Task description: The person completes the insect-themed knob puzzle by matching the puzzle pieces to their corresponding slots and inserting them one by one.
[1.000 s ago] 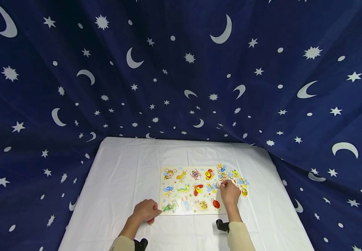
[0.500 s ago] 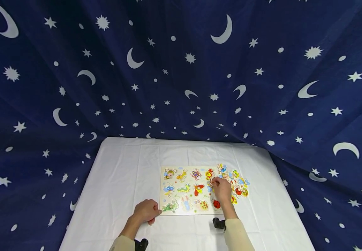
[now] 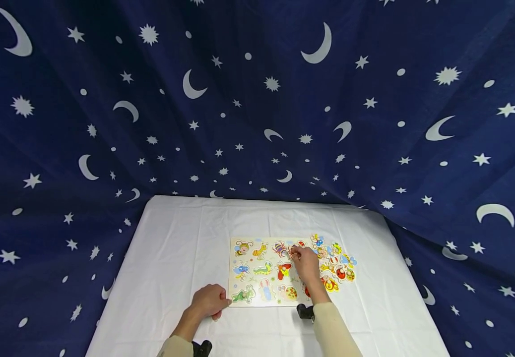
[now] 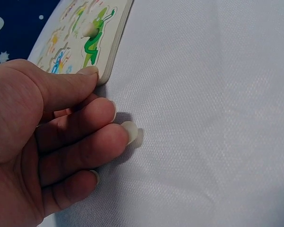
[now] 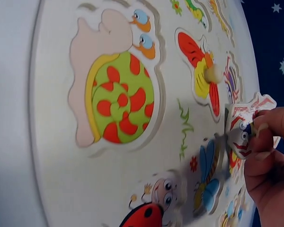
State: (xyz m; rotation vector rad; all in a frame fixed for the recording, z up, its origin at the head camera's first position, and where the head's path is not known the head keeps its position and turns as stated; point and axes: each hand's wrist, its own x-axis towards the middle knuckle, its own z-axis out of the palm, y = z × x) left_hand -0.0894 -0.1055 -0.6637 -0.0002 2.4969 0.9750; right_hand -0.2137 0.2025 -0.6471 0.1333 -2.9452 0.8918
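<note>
A wooden insect puzzle board (image 3: 257, 304) lies on the white-covered table. My left hand (image 3: 209, 300) rests at its near left corner; in the left wrist view the thumb presses on that corner with the other fingers curled below. Beside the thumb sits a green grasshopper piece (image 4: 97, 38) with a peg. My right hand (image 3: 306, 265) pinches a spider puzzle piece (image 5: 244, 125) with red legs, tilted above the board's upper right. Just left of it is the printed spider (image 3: 279, 249). A red firefly piece (image 5: 203, 75) with a wooden peg sits in the board.
Several loose insect pieces lie heaped right of the board, among them a ladybug piece (image 3: 341, 272) and a red-and-yellow butterfly piece (image 3: 330, 284). A dark blue curtain (image 3: 239, 119) with moons and stars hangs behind the white tablecloth (image 3: 172, 248).
My right hand has moved left from the loose pieces, carrying the spider piece over the board toward the printed spider. The left hand has stayed at the corner.
</note>
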